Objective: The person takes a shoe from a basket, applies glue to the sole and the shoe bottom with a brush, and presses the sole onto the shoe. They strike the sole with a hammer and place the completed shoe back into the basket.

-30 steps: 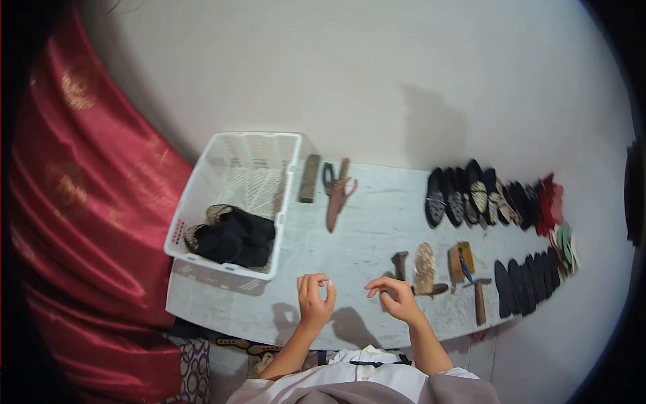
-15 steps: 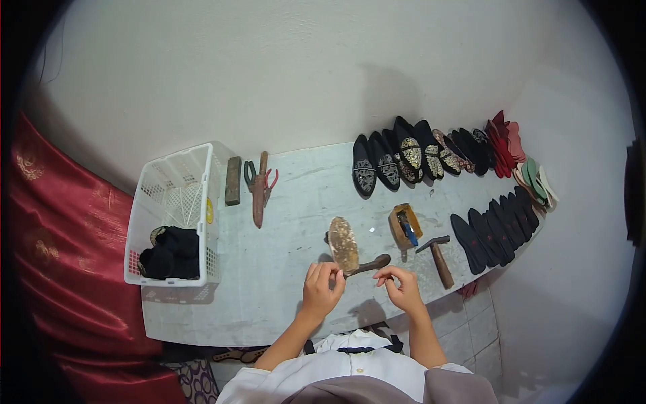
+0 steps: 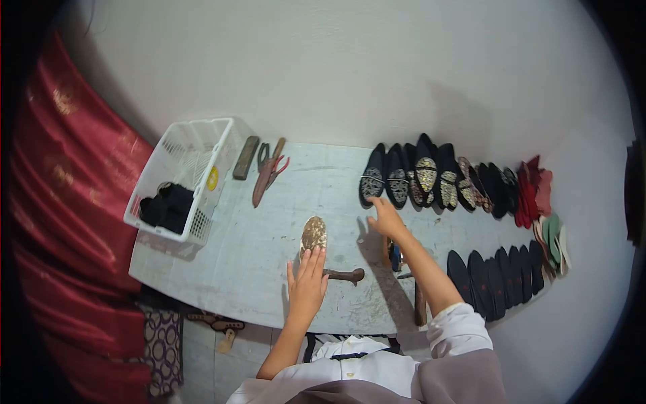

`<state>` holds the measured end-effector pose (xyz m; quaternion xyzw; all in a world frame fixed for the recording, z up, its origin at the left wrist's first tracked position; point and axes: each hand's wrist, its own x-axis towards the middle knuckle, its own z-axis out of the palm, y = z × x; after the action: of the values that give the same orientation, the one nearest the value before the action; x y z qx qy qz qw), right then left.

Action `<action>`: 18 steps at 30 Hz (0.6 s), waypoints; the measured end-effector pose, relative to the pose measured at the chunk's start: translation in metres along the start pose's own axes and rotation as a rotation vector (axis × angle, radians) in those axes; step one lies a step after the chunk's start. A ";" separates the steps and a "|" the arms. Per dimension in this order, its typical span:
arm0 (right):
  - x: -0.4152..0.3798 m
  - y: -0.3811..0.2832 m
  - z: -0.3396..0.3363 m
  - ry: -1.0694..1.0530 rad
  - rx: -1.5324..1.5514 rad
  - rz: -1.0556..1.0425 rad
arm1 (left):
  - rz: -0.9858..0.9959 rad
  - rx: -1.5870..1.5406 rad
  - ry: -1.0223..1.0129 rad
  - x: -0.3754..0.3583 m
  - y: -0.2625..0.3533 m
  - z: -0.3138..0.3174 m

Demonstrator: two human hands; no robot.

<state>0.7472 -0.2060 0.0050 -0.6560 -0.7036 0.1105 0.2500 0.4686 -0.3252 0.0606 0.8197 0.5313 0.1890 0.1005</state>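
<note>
My left hand (image 3: 307,289) lies with fingers stretched over the near end of a worn, sole-shaped metal plate (image 3: 313,232), part of a cobbler's anvil. A dark metal arm of the anvil (image 3: 344,275) sticks out to the right, beside that hand. My right hand (image 3: 387,219) reaches forward, thumb apart from the fingers, its fingertips right at the near end of a black shoe with silver decoration (image 3: 372,180). Below the right forearm, a small wooden box (image 3: 387,252) with a blue item inside is partly covered. A hammer's handle (image 3: 420,306) shows beside the forearm, its head mostly hidden.
More decorated shoes (image 3: 425,172) stand in a row along the wall. Black soles (image 3: 494,286) lie at the right, near red fabric pieces (image 3: 528,195) and green ones (image 3: 553,236). A white basket (image 3: 219,145) holds black items; pliers (image 3: 278,174) and a dark block (image 3: 246,158) lie beside it.
My right hand has moved from the anvil's arm forward to the row of shoes. My left hand has opened from a curled pose onto the plate. The view has turned somewhat.
</note>
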 end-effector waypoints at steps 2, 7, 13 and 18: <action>0.024 0.004 0.012 -0.099 -0.218 0.128 | -0.030 -0.008 -0.008 0.000 0.002 -0.001; 0.059 0.038 0.049 -0.167 -0.422 0.209 | -0.076 0.003 -0.017 -0.002 0.008 0.001; 0.065 0.053 0.064 -0.140 -0.604 0.084 | -0.084 -0.006 -0.023 -0.003 0.006 0.004; 0.073 0.048 0.053 0.043 -0.513 0.037 | -0.082 -0.050 0.008 -0.003 0.005 0.006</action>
<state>0.7614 -0.1198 -0.0478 -0.7130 -0.6908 -0.0812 0.0883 0.4740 -0.3302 0.0564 0.7938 0.5599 0.2010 0.1264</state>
